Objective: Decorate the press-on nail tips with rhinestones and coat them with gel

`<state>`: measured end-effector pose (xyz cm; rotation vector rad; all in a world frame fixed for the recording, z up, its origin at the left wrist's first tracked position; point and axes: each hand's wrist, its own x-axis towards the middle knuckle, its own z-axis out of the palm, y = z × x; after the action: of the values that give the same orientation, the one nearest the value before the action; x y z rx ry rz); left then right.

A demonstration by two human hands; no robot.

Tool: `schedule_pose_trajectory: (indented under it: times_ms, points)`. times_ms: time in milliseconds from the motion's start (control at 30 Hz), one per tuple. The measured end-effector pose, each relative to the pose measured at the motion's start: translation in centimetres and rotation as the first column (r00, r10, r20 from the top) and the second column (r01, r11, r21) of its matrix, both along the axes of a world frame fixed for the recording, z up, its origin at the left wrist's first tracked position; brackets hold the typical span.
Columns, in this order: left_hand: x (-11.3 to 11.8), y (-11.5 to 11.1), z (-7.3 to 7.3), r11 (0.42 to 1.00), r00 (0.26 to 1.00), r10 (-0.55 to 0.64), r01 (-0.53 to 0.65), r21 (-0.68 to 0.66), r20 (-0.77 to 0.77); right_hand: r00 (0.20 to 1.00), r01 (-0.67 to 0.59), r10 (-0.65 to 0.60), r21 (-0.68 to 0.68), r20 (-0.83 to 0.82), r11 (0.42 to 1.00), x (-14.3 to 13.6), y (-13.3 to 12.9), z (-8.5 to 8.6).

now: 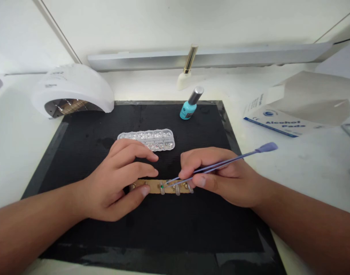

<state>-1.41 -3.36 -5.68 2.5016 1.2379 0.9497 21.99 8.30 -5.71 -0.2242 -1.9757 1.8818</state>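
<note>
In my right hand [217, 172] is a pair of slim purple tweezers [229, 162], pinched between thumb and fingers. The tweezers' tips point down-left, close beside a clear nail tip [162, 188] with a small green spot on it. That nail tip is on a tan cardboard-like strip [154, 186] along with other clear nail tips [177, 189]. My left hand [117, 179] has its fingers apart, its thumb resting on the strip's left part and partly covering it. Behind the left fingers lies a clear compartment case [159, 139] of small shiny gems, partly hidden.
A black mat [175, 229] lies under everything on the white table. A white nail lamp [74, 89] stands at the back left. Upright at the back are a turquoise polish bottle [188, 109] and a white one with a gold cap [184, 78]. An alcohol pads box [278, 122] sits at right.
</note>
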Motion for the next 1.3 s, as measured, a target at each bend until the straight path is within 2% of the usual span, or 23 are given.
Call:
schedule_pose_trajectory:
  times_ms: [1300]
  points:
    - [-0.10, 0.14, -0.06, 1.000, 1.000, -0.021, 0.021, -0.022, 0.009, 1.000, -0.005, 0.004, -0.019, -0.025, 1.000, 0.03, 0.28, -0.49]
